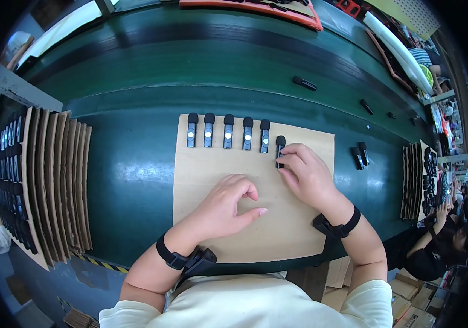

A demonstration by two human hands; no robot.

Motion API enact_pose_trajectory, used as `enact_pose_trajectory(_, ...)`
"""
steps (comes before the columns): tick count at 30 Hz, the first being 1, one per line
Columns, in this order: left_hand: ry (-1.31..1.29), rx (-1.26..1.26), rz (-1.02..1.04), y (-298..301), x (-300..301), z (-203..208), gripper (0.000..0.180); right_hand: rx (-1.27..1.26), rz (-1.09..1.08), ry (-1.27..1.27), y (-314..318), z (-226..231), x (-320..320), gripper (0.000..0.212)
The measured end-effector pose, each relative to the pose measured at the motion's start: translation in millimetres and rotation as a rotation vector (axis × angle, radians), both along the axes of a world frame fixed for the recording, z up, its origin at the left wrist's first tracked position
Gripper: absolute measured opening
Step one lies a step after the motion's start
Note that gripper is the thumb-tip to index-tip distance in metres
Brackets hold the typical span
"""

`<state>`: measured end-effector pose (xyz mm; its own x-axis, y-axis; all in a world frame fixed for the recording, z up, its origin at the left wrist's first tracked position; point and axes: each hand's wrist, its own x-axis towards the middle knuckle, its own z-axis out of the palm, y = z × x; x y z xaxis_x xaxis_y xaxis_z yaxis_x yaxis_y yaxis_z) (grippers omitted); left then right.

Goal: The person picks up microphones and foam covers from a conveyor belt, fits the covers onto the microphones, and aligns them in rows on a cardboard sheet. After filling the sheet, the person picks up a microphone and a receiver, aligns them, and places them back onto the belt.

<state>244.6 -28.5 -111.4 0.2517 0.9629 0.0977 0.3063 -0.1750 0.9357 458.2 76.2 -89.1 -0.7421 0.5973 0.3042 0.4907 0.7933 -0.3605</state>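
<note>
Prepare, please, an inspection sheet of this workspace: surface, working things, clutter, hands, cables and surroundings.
Surface: green bench with a flat tan cardboard sheet.
Job's things: five black devices with dark foam tops lie in a row, each showing a light round spot; a sixth device lies right of them, slightly lower.
Clutter: loose pair of devices right of the sheet; another loose device farther back.
Grips: left grip holds nothing, fingers curled; right grip has its fingertips on the sixth device.
Cables: nothing seen.
Surroundings: left cardboard stack, right cardboard stack, orange-rimmed tray, person in black at far right.
</note>
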Motion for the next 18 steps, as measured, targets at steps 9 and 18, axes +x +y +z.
enact_pose_trajectory(9, 0.015, -0.007, -0.002, 1, 0, 1, 0.026, 0.015, -0.026, -0.004, 20, -3, -6, 0.028)
enact_pose_trajectory(18, 0.009, 0.012, -0.006, 1, -1, -1, 0.026, -0.029, -0.065, 0.041, 75, 10, -9, 0.024)
